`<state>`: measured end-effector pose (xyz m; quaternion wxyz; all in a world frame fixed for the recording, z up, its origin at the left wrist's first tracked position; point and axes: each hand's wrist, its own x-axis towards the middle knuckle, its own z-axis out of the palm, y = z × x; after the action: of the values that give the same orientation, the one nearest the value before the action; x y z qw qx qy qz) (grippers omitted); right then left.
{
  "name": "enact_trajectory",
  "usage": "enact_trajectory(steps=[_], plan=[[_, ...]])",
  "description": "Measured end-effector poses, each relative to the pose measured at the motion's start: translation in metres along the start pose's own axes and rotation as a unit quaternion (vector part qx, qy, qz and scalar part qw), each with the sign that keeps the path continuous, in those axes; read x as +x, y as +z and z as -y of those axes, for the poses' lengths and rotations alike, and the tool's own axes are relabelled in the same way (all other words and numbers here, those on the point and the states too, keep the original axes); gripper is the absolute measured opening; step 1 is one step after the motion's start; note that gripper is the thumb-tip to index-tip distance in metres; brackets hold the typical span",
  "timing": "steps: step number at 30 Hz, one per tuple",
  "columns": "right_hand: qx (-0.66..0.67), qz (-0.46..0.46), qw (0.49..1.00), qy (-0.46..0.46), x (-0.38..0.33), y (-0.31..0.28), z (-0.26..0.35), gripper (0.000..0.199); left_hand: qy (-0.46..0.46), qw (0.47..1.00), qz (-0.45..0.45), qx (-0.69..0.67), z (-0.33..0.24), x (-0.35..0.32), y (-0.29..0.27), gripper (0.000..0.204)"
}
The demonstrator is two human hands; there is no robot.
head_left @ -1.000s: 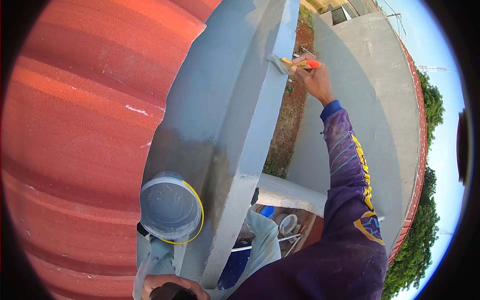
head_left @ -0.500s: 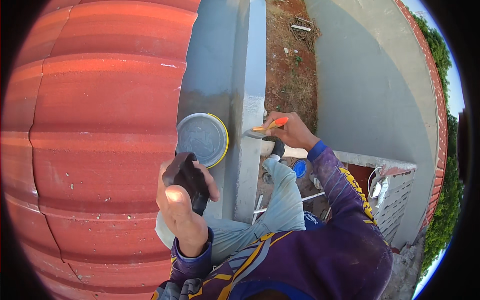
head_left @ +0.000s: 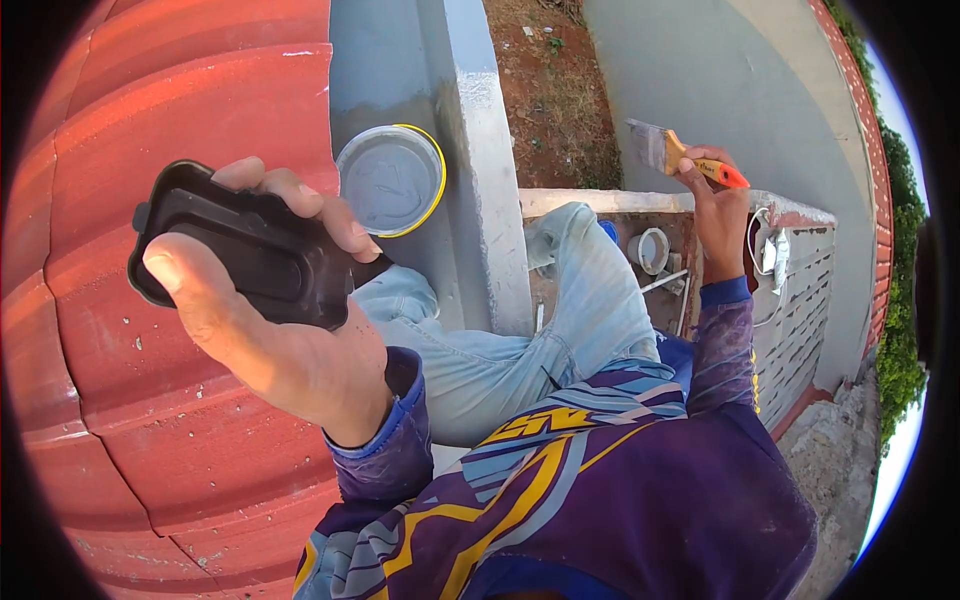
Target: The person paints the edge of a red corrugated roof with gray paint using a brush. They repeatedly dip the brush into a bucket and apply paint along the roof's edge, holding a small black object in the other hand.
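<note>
My left hand (head_left: 290, 345) is closed round a shallow black plastic tray (head_left: 265, 255), its hollow side facing up, held over the red roof sheets. My right hand (head_left: 718, 215) grips a paintbrush (head_left: 690, 160) by its wooden handle with the orange-red end. The brush is raised clear of the wall, bristles pointing left. Between my hands, a round tub (head_left: 390, 180) with a yellow rim holds grey paint or coating. It stands in the gutter channel beside the narrow wall top (head_left: 485, 130), which has a partly coated, whitish surface.
Corrugated red roofing (head_left: 190, 120) fills the left side. Past the narrow wall, bare reddish soil (head_left: 555, 100) lies far below. A tall grey wall (head_left: 730, 80) rises on the right. Lower down are a white bucket (head_left: 650, 250) and a ledge (head_left: 600, 200); my bent leg (head_left: 590, 290) straddles the wall.
My right hand has lifted the paintbrush off the wall top and moved it right. My left hand has swung up and left, tilting the black tray so its inside shows. The view has shifted.
</note>
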<state>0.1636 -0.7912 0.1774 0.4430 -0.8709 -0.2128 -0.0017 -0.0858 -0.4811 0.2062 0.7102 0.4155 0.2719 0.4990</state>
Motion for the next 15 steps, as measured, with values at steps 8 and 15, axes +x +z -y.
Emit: enact_trajectory(steps=[8,15], plan=[[-0.164,0.046,0.982,-0.08,0.042,0.105,-0.031,0.013,0.153,0.944,-0.097,0.274,-0.039,0.041,-0.104,0.066],[-0.112,0.059,0.991,-0.034,0.073,0.139,-0.119,0.015,-0.05,0.895,-0.258,0.36,0.017,-0.019,-0.147,0.039]])
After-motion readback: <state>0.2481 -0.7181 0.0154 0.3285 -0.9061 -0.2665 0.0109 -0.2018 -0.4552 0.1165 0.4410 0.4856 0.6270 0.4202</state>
